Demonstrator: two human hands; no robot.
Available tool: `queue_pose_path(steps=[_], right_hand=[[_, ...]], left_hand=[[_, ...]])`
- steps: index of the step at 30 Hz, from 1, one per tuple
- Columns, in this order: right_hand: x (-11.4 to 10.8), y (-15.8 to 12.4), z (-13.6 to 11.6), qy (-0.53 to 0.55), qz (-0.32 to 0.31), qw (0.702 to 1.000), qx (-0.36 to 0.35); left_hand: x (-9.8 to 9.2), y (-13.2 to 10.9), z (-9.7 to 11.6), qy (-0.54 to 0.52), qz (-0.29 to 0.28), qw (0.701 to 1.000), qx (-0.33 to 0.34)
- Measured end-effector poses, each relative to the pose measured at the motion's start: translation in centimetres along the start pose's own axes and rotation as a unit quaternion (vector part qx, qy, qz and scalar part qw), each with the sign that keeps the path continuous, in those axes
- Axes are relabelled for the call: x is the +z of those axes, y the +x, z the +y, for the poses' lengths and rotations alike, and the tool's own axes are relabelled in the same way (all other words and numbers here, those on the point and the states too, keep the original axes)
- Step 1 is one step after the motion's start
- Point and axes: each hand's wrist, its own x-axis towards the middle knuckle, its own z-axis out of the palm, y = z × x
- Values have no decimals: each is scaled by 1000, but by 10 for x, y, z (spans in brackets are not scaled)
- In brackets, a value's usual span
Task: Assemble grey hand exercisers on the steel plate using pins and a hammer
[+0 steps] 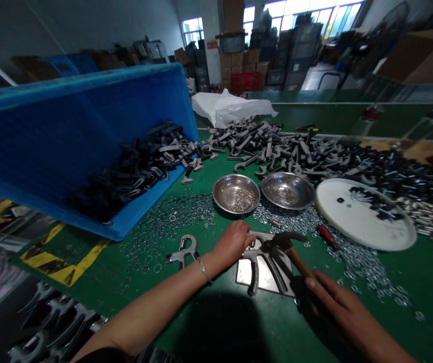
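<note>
My right hand (pixel 327 292) is wrapped round the wooden handle of a claw hammer (pixel 295 257), whose head is over a grey and black hand grip strengthener (pixel 254 272). That strengthener lies on a square metal plate (pixel 244 276) on the green table. My left hand (pixel 235 238), with a bracelet at the wrist, is closed at the strengthener's upper left end, by its spring. Its fingertips are partly hidden, but they appear to steady the strengthener. Left of my wrist lies another hand grip strengthener (pixel 189 248) with its spring showing.
A blue crate (pixel 125 222) of grey and black handles lies tipped at the left. Beyond my hands are two steel bowls (pixel 235 177) of small metal parts, a white round tray (pixel 347 222) and heaped handles (pixel 276 146). Metal rings (pixel 171 218), nuts (pixel 375 275) and a red-handled screwdriver (pixel 327 237) lie around.
</note>
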Motion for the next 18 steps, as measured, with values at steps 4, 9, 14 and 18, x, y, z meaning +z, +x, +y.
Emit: queue_pose_path(steps=[4,9,14,18], right_hand=[[-18,14,-28,-100,4,993,-58],[-19,41,-50,-243,32,962,-119],[-17,57,-57,-284,-46,950,-121],[-14,58,-54,-284,10,951,-121]], left_hand=[[-20,-20,4,-15,-4,999,-33],[-27,-45,21,66,-55,996,16],[-18,-40,23,108,-83,990,21],[-17,-37,21,104,-84,991,24]])
